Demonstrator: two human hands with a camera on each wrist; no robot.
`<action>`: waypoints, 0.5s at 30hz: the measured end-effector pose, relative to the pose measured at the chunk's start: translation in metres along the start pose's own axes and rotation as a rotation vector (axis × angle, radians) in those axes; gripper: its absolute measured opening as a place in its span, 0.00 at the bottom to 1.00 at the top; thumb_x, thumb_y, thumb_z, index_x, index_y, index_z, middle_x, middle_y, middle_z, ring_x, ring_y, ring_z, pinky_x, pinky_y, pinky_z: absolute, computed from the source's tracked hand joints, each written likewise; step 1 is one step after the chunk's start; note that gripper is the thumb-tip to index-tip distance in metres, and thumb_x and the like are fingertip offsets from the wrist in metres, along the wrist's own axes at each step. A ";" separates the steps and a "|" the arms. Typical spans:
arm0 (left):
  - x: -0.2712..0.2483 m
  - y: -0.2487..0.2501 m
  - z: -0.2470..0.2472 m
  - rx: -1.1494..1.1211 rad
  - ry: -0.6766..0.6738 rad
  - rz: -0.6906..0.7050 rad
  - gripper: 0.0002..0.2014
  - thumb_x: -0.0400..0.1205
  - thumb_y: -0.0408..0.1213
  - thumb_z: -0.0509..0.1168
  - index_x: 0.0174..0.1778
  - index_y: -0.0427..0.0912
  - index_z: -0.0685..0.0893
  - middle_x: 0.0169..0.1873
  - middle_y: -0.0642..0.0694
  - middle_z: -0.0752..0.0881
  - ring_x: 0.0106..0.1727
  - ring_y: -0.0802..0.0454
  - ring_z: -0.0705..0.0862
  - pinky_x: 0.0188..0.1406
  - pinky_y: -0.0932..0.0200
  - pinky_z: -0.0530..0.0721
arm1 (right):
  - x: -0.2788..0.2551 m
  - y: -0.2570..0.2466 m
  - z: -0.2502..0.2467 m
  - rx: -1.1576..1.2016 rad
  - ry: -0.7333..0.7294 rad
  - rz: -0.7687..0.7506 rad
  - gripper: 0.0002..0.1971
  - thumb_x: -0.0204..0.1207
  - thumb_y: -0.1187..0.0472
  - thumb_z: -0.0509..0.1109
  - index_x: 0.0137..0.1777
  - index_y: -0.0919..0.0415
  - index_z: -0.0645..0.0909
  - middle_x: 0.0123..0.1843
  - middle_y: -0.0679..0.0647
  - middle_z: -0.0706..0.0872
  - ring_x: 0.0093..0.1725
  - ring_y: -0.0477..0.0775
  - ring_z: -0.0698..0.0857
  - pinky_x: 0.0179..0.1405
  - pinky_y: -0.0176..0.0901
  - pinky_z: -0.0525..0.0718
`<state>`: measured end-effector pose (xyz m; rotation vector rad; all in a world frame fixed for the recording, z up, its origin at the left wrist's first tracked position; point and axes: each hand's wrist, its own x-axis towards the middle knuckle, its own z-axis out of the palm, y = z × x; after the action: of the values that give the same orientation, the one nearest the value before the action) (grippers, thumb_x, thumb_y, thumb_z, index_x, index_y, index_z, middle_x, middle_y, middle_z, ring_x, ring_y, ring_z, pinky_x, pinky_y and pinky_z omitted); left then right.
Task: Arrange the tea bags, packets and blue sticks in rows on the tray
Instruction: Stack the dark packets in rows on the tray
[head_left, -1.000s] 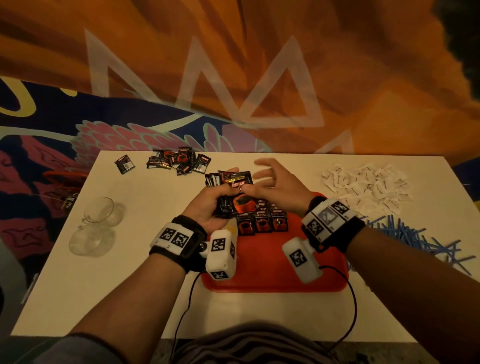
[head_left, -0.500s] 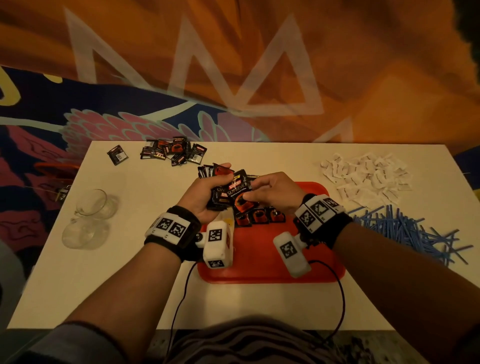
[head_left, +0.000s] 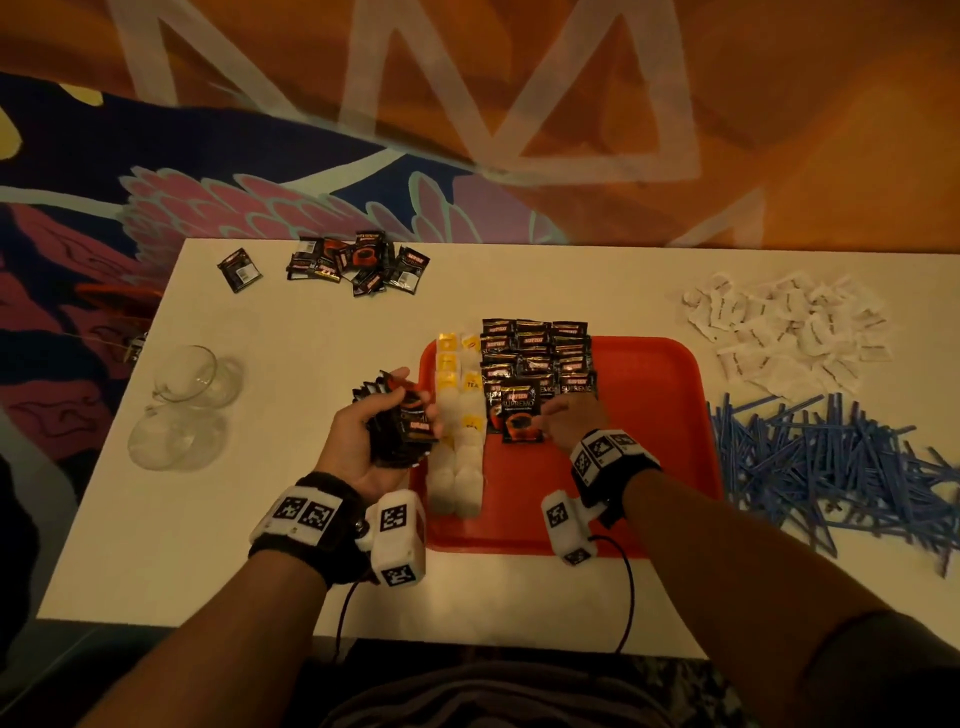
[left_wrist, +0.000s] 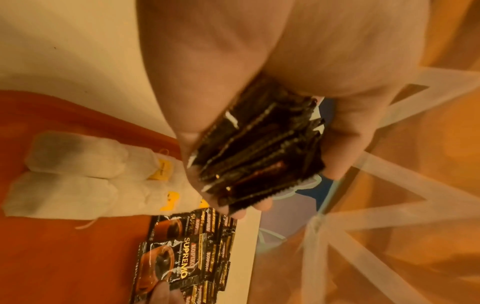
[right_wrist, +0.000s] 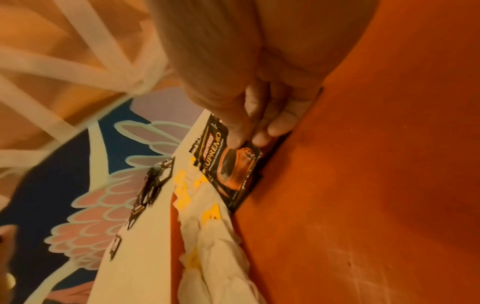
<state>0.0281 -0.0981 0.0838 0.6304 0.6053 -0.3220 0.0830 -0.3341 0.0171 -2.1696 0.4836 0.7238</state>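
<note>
Now right hand (head_left: 569, 422) has come down from the left hand's (head_left: 363, 434) clamped stack (head_left: 400, 421), pinching one coffee packet (head_left: 521, 413) onto the tray (head_left: 660, 415); packet rows lengthen.

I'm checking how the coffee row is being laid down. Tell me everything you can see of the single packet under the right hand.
The packet is a small, flat, glossy black sachet with serrated end seals, printed with "SUPREMO" and an orange-red cup of coffee. It lies face up on the red tray, at the near end of the rows of packets, overlapping the one behind it, beside the tea bags. The right hand pinches its right edge with thumb and fingertips.
</note>
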 end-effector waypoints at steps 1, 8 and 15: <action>0.000 0.000 -0.006 -0.002 -0.006 -0.005 0.30 0.61 0.30 0.79 0.60 0.43 0.80 0.44 0.38 0.84 0.41 0.43 0.85 0.44 0.47 0.87 | 0.002 0.000 0.005 -0.009 0.000 0.008 0.11 0.76 0.58 0.76 0.57 0.57 0.86 0.58 0.53 0.88 0.47 0.46 0.83 0.31 0.30 0.75; 0.000 0.002 -0.029 0.005 -0.023 -0.038 0.43 0.50 0.26 0.80 0.65 0.42 0.79 0.47 0.36 0.86 0.44 0.40 0.88 0.49 0.45 0.89 | 0.014 -0.002 0.032 0.025 0.054 0.053 0.07 0.73 0.59 0.78 0.49 0.57 0.86 0.52 0.52 0.88 0.43 0.45 0.83 0.31 0.32 0.77; -0.002 0.000 -0.028 0.054 0.026 -0.057 0.23 0.70 0.26 0.60 0.61 0.42 0.81 0.46 0.36 0.87 0.44 0.41 0.88 0.52 0.45 0.86 | 0.012 -0.002 0.031 -0.025 0.102 0.048 0.10 0.74 0.58 0.78 0.52 0.59 0.85 0.57 0.50 0.86 0.51 0.46 0.81 0.42 0.30 0.76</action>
<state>0.0148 -0.0807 0.0665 0.6708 0.6416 -0.3850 0.0829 -0.3099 -0.0056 -2.2327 0.5834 0.6503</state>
